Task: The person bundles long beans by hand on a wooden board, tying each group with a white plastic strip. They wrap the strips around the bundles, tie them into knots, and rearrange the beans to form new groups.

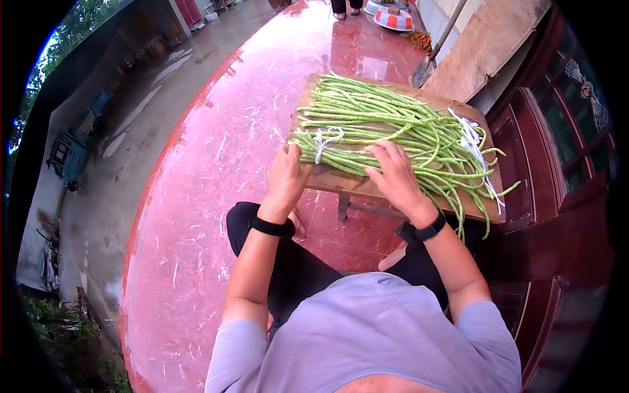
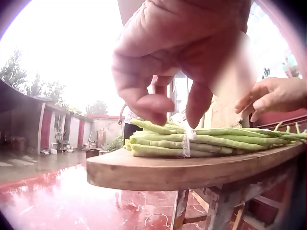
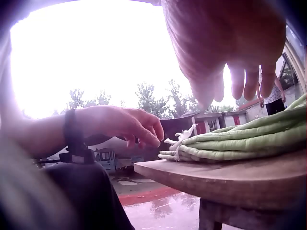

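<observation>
A bundle of long green beans [image 1: 341,159] lies along the near edge of a wooden board [image 1: 321,179], tied near its left end with a white strip [image 1: 319,145]. More long beans [image 1: 367,101] are spread behind it. The left hand [image 1: 287,178] is at the bundle's left end; its bent, loose fingers hang just over the tied part [image 2: 186,145] in the left wrist view. Over the bundle's middle is the right hand [image 1: 398,178], fingers spread and slightly bent, hanging above the beans in the right wrist view [image 3: 230,57]. Neither hand visibly grips anything.
White strips [image 1: 472,141] lie across the beans' right end. The person's knees are below the board. A wooden door [image 1: 524,157] stands at the right, a shovel [image 1: 426,69] behind. Farther back are basins [image 1: 393,19] and another person's feet [image 1: 339,16].
</observation>
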A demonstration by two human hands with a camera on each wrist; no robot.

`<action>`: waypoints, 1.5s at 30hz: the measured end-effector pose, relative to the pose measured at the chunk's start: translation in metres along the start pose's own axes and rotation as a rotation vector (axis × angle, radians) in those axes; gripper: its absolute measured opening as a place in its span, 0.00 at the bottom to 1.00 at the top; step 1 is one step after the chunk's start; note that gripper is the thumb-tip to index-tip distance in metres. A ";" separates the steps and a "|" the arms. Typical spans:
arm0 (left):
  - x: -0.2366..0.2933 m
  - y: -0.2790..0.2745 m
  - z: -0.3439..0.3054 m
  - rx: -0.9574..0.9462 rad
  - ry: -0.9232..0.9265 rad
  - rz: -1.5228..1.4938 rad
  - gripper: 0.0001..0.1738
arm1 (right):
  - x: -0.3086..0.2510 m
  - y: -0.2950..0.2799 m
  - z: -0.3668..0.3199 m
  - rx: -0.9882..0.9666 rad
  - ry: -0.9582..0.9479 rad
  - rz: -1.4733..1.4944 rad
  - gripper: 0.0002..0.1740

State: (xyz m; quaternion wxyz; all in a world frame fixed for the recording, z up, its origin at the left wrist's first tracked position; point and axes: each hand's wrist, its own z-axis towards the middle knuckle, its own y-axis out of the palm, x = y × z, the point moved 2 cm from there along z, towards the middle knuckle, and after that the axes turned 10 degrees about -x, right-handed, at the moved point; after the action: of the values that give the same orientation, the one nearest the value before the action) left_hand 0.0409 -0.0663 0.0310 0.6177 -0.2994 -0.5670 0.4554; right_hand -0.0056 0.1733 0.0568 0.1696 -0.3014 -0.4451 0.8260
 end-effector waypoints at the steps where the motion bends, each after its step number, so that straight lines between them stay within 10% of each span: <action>1: -0.001 -0.005 0.002 -0.036 0.081 0.081 0.22 | -0.002 -0.004 -0.020 0.017 0.052 0.011 0.21; 6: 0.008 0.017 0.014 0.027 0.534 0.450 0.33 | -0.018 -0.013 -0.104 -0.024 0.147 0.130 0.17; 22: 0.033 0.015 0.072 -0.512 0.521 0.518 0.19 | 0.013 0.009 -0.154 -0.348 0.366 0.867 0.17; 25: 0.053 -0.014 0.069 -0.552 0.451 0.480 0.16 | 0.026 0.022 -0.140 -0.347 0.536 1.402 0.22; 30: 0.107 -0.082 0.046 -0.769 0.376 0.348 0.20 | 0.032 0.037 -0.103 -0.259 0.228 2.409 0.37; 37: 0.102 -0.105 0.013 -0.995 0.295 -0.083 0.27 | 0.037 0.037 -0.064 0.258 -0.084 2.432 0.36; 40: 0.106 -0.118 -0.007 -1.206 -0.055 -0.414 0.28 | 0.041 0.025 -0.072 0.399 0.036 2.452 0.32; 45: 0.102 -0.109 -0.031 -1.226 0.252 -0.671 0.54 | 0.017 -0.051 -0.070 0.523 0.087 2.069 0.20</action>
State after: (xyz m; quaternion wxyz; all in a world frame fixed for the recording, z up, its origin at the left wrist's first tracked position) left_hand 0.0899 -0.0137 0.1660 0.5058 -0.4527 -0.7070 -0.1986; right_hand 0.0277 0.2550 0.0644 -0.5390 -0.5161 0.2244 0.6267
